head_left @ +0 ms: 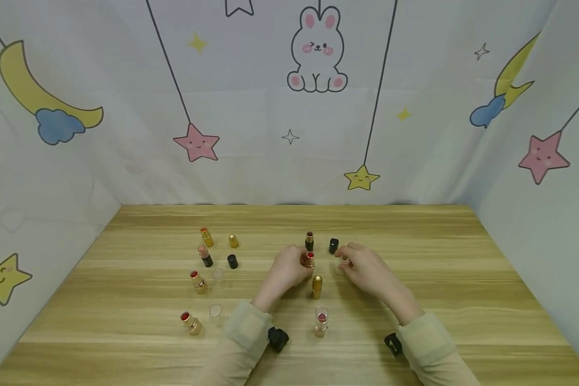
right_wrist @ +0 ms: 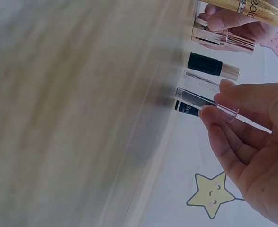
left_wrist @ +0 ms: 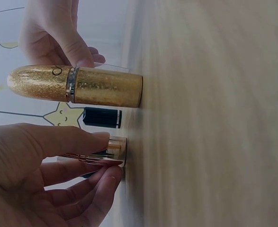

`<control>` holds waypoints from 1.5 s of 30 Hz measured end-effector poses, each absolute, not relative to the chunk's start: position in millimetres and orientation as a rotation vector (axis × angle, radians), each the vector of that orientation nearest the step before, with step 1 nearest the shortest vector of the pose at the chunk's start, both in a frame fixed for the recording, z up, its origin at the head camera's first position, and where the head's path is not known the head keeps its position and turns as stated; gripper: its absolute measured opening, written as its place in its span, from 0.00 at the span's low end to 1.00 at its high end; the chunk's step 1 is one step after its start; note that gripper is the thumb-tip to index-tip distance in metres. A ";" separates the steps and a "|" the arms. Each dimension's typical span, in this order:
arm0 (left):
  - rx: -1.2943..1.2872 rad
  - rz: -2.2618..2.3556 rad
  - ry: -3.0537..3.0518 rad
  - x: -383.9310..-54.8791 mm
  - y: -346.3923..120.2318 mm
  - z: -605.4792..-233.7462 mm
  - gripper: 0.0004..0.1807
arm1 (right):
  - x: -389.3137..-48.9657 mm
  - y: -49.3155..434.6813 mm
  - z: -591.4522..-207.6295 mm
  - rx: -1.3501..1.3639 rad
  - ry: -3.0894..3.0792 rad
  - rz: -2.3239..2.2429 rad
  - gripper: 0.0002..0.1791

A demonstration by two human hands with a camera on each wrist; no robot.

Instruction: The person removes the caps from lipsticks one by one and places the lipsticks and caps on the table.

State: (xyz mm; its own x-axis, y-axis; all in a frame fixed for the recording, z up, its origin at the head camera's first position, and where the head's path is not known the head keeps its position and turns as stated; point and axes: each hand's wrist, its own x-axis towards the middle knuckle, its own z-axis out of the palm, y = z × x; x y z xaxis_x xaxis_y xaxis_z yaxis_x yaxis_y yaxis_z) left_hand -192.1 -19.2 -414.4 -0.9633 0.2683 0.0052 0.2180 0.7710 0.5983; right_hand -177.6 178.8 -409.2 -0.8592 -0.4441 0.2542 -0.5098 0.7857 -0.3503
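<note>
Between the thumb and fingers of my left hand (head_left: 286,266) is the base of an uncapped red lipstick (head_left: 310,257) in a shiny rose-gold case, upright on the table. My right hand (head_left: 368,271) pinches a clear lipstick cap (right_wrist: 195,98) by its upper end, and the cap's open end is at the tabletop. Just behind the hands stand an uncapped dark lipstick (head_left: 310,241) and its black cap (head_left: 334,246). Nearer me are a closed gold bullet-shaped lipstick (left_wrist: 105,87) and a lipstick under a clear cap (head_left: 320,323).
On the left side of the wooden table (head_left: 125,321) stand several uncapped lipsticks, among them a gold one (head_left: 206,237) and a black one (head_left: 205,256). Beside them are a gold cap (head_left: 234,240), a black cap (head_left: 232,261) and clear caps (head_left: 215,312). A printed curtain (head_left: 251,107) encloses the back and sides.
</note>
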 end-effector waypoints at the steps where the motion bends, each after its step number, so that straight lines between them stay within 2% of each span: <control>1: 0.394 0.963 2.880 -192.0 -19.5 -414.3 0.07 | -177.9 178.4 -409.2 0.758 -2.821 0.618 0.11; 27: 0.337 0.978 2.851 -192.7 -18.4 -418.1 0.06 | -177.5 172.7 -407.9 0.794 -2.842 0.611 0.11; 35: 0.366 0.986 2.846 -192.6 -19.5 -413.5 0.07 | -180.9 172.3 -406.3 0.773 -2.865 0.624 0.21; 42: 0.363 0.978 2.836 -189.1 -21.0 -411.8 0.08 | -179.9 172.8 -408.7 0.787 -2.848 0.646 0.20; 45: 0.338 0.987 2.816 -187.4 -21.9 -410.0 0.12 | -179.0 173.5 -409.4 0.792 -2.836 0.650 0.21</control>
